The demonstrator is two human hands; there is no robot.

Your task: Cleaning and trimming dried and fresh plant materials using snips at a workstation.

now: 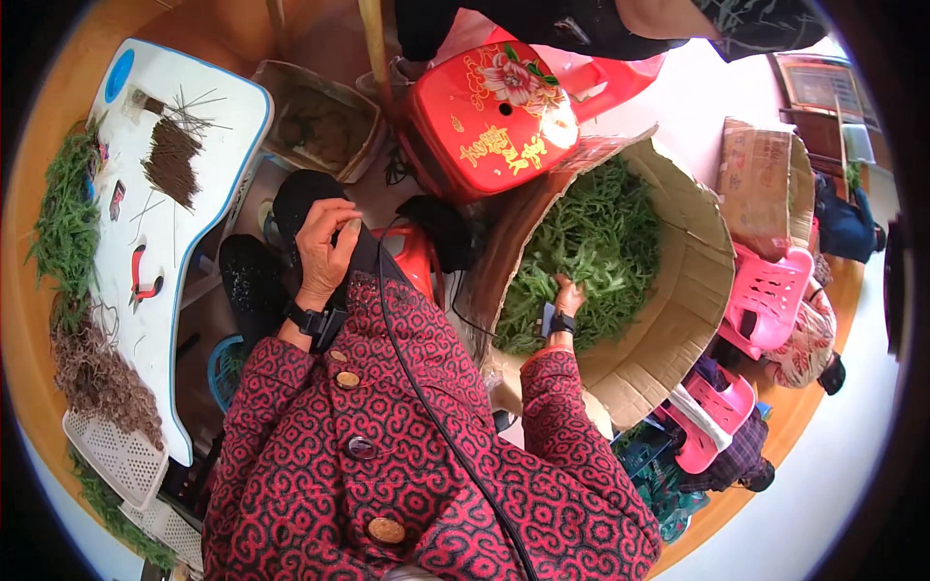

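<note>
Inside the box (693,290), the right hand (569,298) touches green sprigs (605,228); the left hand (323,247) curls, both grips unclear.

The large box (690,281) is matt cardboard, the stool (487,121) glossy plastic.

Arms (554,382) forward, left fingers (329,215) bent

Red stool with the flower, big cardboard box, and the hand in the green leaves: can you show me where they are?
Red stool (473,118): head view, on the top of its seat.
Cardboard box (690,281): head view, on its inner wall.
Right hand (569,297): head view, on the back of it.
</note>
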